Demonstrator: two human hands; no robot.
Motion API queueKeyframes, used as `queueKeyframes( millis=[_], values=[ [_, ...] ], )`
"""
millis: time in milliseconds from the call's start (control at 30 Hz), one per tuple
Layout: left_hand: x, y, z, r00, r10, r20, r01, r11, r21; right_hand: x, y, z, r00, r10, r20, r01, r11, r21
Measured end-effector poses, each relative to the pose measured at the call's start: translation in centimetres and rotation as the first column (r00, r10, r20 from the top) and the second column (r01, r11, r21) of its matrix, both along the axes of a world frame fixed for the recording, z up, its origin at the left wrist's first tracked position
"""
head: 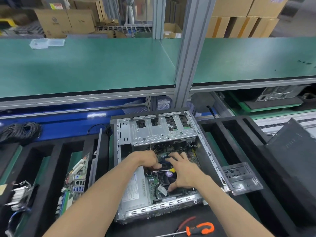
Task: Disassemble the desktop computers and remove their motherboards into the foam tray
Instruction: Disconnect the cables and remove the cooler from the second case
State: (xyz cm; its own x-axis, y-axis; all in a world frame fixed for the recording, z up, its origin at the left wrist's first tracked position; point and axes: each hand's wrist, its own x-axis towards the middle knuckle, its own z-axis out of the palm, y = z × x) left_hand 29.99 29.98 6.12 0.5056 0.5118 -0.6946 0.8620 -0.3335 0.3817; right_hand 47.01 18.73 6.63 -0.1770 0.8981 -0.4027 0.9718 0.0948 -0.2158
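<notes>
An open desktop computer case lies in front of me with its metal drive cage at the far end. Its motherboard and round cooler fan show at the near right. My left hand reaches in by the cables with its fingers curled downward; what they grip is hidden. My right hand is spread over the fan, fingers straight, thumb touching the board. A small yellow-handled screwdriver lies between the hands. The black foam tray on the left holds one removed motherboard on edge.
An orange-handled screwdriver lies at the front edge. A clear plastic box with small screws sits right of the case, a black case cover beyond it. A coil of black cables lies far left. A green shelf overhangs.
</notes>
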Motion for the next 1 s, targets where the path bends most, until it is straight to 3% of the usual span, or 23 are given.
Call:
queueKeyframes(
  millis=[667, 867, 1000],
  values=[
    [0.2, 0.2, -0.3, 0.997, -0.051, -0.066, 0.047, 0.998, -0.05, -0.1, 0.4, -0.5, 0.998, -0.026, -0.063, 0.032, 0.995, 0.092],
    [0.0, 0.2, -0.4, 0.992, 0.125, 0.009, -0.123, 0.983, -0.14, 0.2, 0.2, 0.7, 0.995, -0.013, -0.098, 0.02, 0.997, 0.079],
    [-0.3, 0.2, -0.3, 0.929, 0.358, 0.091, -0.321, 0.903, -0.285, 0.5, 0.8, 2.7, 0.986, 0.002, -0.169, 0.014, 0.996, 0.092]
  ],
)
